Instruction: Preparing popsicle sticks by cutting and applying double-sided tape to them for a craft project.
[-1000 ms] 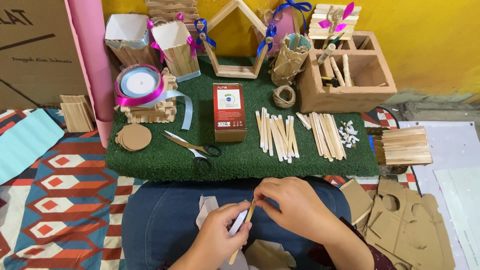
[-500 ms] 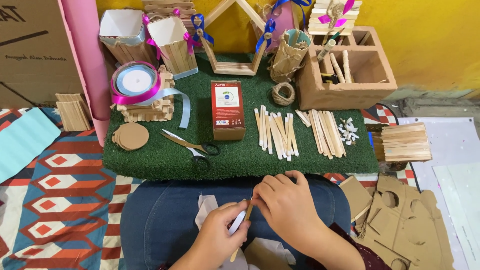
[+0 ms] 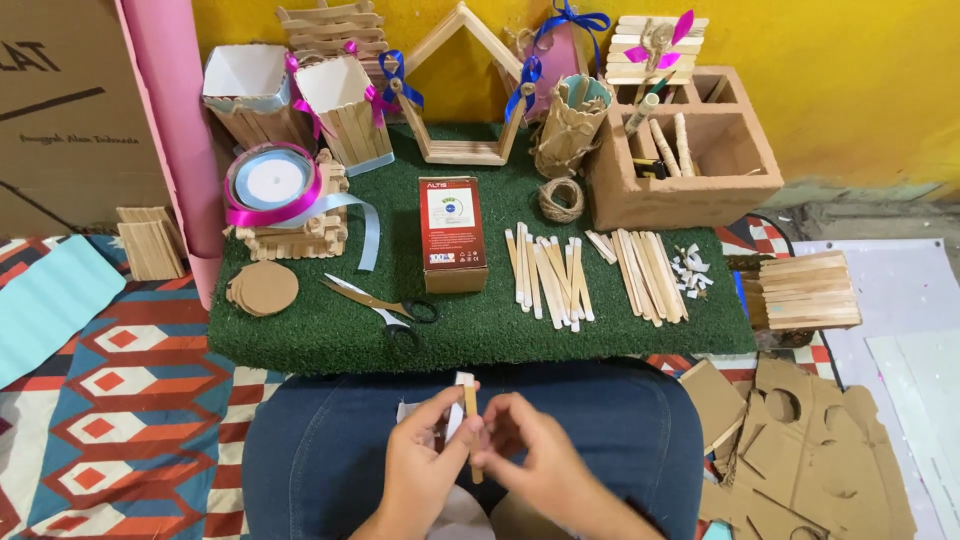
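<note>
Hands (image 3: 480,455) both pinch one upright wooden stick (image 3: 471,425) over the lap.

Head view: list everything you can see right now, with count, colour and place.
Green mat: one, across the middle.
Wooden sticks: many, pale, loose on the mat's right half.
Red box: one, mat centre.
Scissors: one pair, lying closed at the mat's front.
Ribbon spool: one, pink and pale blue, on a small stick stack.
Brown discs: a small stack, mat's left edge.
Twine ball: one, tan, behind the sticks.
Wooden organiser: one, rear right.
House frame: one, pale wood, rear centre.
Cardboard cutouts: several, brown, on the floor at right.
Left hand: pinches a stick over the lap.
Right hand: fingertips at the same stick.
</note>
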